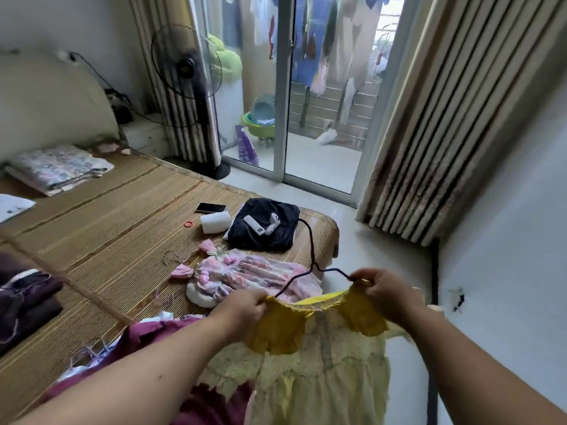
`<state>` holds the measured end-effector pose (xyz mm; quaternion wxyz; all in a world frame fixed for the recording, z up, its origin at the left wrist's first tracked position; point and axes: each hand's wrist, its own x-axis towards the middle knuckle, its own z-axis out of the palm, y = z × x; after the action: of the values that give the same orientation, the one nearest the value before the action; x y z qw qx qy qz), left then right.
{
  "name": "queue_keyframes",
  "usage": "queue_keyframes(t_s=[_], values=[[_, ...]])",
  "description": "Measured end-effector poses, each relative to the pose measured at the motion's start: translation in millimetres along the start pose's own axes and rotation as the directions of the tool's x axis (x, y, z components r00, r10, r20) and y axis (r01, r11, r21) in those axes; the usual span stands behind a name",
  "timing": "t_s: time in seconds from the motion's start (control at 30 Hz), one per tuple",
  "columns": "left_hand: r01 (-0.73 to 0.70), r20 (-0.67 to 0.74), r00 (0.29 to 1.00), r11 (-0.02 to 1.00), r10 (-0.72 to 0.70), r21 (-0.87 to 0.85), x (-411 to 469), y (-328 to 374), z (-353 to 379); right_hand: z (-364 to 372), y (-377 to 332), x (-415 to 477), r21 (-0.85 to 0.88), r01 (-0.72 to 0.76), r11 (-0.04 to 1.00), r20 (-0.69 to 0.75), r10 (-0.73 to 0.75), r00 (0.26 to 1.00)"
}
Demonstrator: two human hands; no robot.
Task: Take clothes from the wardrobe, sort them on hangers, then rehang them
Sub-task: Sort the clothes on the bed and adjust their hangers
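Observation:
I hold up a small yellow dress [319,357] over the corner of the bed. A dark wire hanger [310,256] runs through its neckline, hook pointing away from me. My left hand [245,305] pinches the dress's left shoulder together with the hanger arm. My right hand [383,292] grips the right shoulder and the other hanger end. Just beyond, a pink floral dress [245,277] lies flat on the bamboo mat [107,234]. Maroon clothing [159,332] lies beneath my left forearm.
A dark folded garment [264,231] with a white remote on it, a phone [211,207] and a white roll [215,222] lie at the bed's far corner. Dark clothes [24,299] sit at left. A standing fan [187,75] and glass balcony door [285,87] are beyond.

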<state>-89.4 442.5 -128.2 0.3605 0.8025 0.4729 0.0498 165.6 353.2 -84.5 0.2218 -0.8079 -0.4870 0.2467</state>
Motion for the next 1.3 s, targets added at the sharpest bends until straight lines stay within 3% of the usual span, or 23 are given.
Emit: queue_keyframes(t_s=[0.3,0.47,0.7,0.97,1.13,1.3], values=[[0.305,-0.153,0.927,0.926,-0.342,-0.22,108,15,-14,-28,-47,198,-0.198,0.286,0.937,0.247,-0.235,0.94],[0.441,-0.242,0.825,0.849,-0.511,-0.291,154,-24,-26,17,-85,281,-0.191,0.392,0.9,0.327,-0.319,0.89],[0.527,-0.331,0.726,0.797,-0.603,-0.295,217,-101,-53,100,-129,380,-0.185,0.482,0.856,0.423,-0.373,0.825],[0.582,-0.586,0.478,0.735,-0.655,-0.348,261,-173,-96,194,-193,463,-0.042,0.617,0.786,0.418,-0.547,0.725],[0.662,-0.521,0.39,0.624,-0.76,-0.415,287,-231,-92,272,-215,513,-0.037,0.675,0.737,0.584,-0.532,0.613],[0.736,-0.433,0.375,0.547,-0.82,-0.398,314,-288,-71,354,-213,549,-0.115,0.711,0.694,0.751,-0.408,0.519]])
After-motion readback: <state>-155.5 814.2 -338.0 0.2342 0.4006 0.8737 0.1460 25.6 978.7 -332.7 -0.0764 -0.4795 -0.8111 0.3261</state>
